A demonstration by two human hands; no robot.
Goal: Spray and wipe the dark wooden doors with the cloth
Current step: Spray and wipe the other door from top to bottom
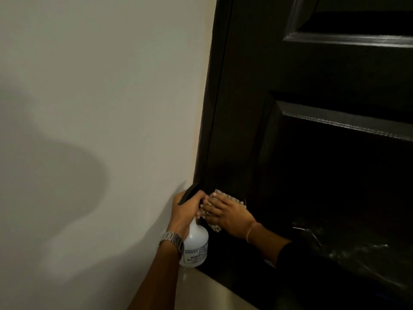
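Our left hand (185, 211) has its grip wrapped around the neck of the white spray bottle (194, 247), just beside the door frame. Our right hand (225, 214) presses the checked cloth (220, 194) flat, fingers straight, against the lower left edge of the dark wooden door (312, 175), next to the pale wall (100, 86).

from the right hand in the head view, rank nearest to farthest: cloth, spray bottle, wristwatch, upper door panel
1. cloth, pressed under the right hand on the door.
2. spray bottle, just left, gripped by the left hand.
3. wristwatch, lower left.
4. upper door panel, far above.
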